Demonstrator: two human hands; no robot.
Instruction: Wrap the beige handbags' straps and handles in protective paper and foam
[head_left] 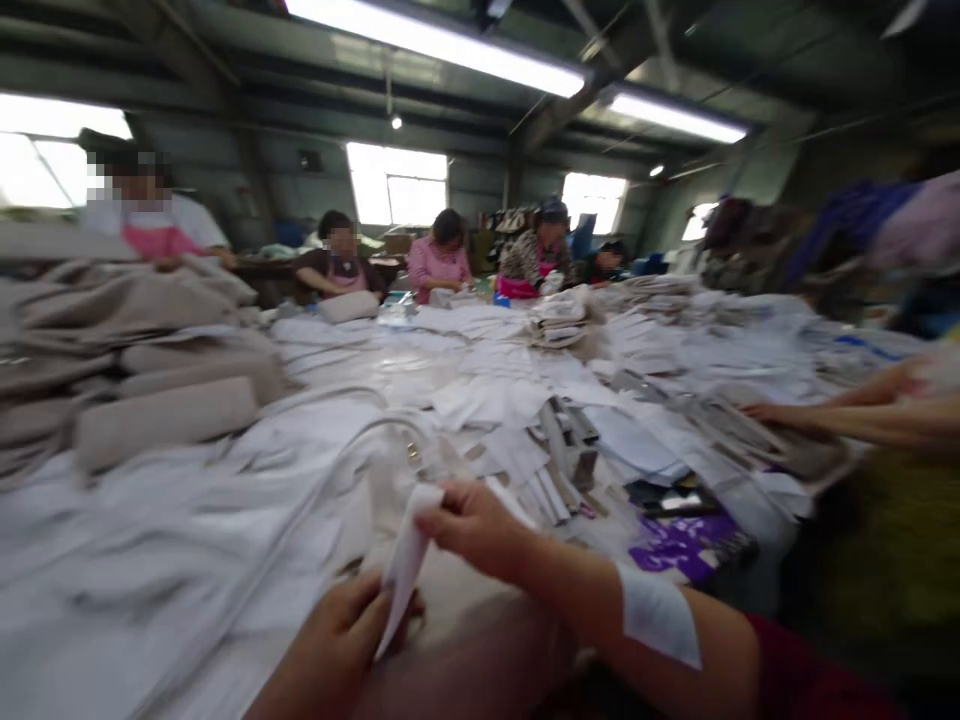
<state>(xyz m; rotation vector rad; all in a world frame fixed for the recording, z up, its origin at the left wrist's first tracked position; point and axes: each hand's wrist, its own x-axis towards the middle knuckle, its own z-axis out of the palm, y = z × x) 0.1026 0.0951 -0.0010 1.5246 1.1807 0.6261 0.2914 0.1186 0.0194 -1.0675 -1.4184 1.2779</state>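
A narrow white strip [406,570], fabric or paper, is stretched between my two hands at the front of the table. My right hand [476,528] pinches its upper end between thumb and fingers. Lower down, the closed fingers of my left hand [346,622] grip the same strip near its bottom end. Beneath both hands lies a beige fabric piece [469,600], partly in shadow. Stuck to my right forearm is a pale square patch [660,615]. Small metal fittings [412,453] show on pale material just beyond the strip. Motion blurs part of the scene.
Folded beige fabric [169,420] is piled at the left. White sheets [480,340] cover much of the table. Grey strips [562,440] and a purple bag [686,545] lie right of my hands. A co-worker's arm [862,415] reaches in; several people sit beyond.
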